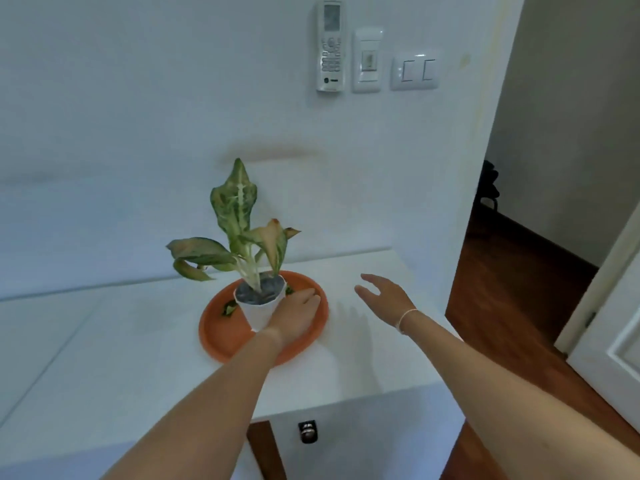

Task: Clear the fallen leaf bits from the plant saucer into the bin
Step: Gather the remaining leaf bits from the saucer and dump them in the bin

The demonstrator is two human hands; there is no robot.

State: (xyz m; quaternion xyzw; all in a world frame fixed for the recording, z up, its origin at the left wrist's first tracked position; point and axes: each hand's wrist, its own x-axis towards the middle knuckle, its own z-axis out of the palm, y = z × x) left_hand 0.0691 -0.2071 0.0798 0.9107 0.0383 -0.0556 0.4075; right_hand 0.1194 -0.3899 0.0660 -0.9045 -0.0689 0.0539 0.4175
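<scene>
An orange plant saucer lies on a white cabinet top. In it stands a white pot with a leafy green plant. A leaf bit lies in the saucer left of the pot, and another leaf bit lies at the pot's right. My left hand reaches over the saucer beside the pot's right side, fingers stretched out flat. My right hand hovers above the cabinet top right of the saucer, fingers relaxed and holding nothing. No bin is in view.
The cabinet stands against a white wall with a remote control in a holder and light switches. A dark knob sits on the cabinet front. A doorway with wooden floor opens at the right, beside a white door.
</scene>
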